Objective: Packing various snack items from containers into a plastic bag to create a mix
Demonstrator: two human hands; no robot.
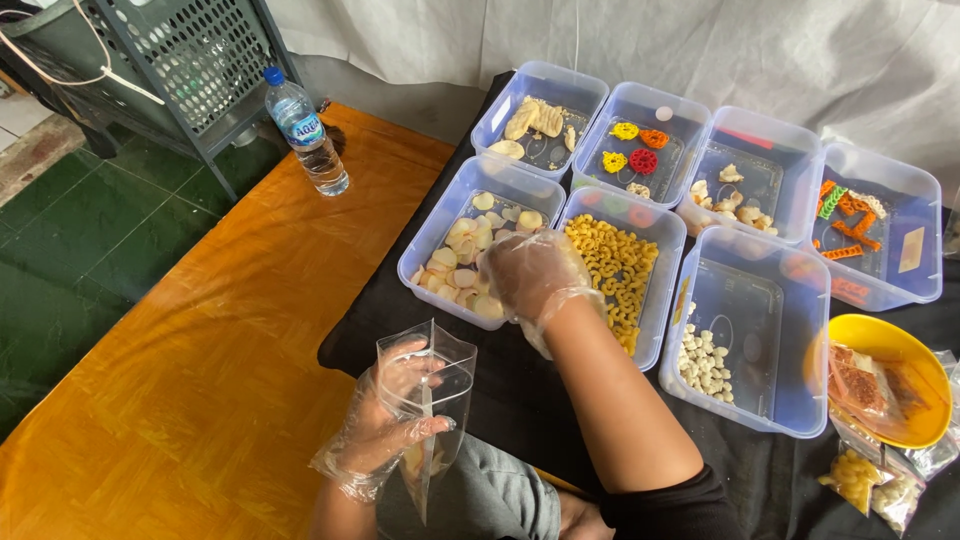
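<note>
My left hand (385, 425), in a thin plastic glove, holds a small clear plastic bag (432, 392) upright near my lap, its mouth spread apart. My right hand (530, 275), also gloved, reaches into the near left clear tub (425, 245), which holds pale round crackers. Its fingers are curled over the crackers at the tub's right side; whether they grip any is hidden. Beside it a tub of yellow curled macaroni crackers (615, 265) sits on the black cloth.
Several more clear tubs (790, 400) of mixed crackers fill the black cloth. A yellow bowl (880, 340) with seasoning packets and filled bags stands at the right. A water bottle (308, 130) stands on the orange table (200, 350). A grey crate is at the back left.
</note>
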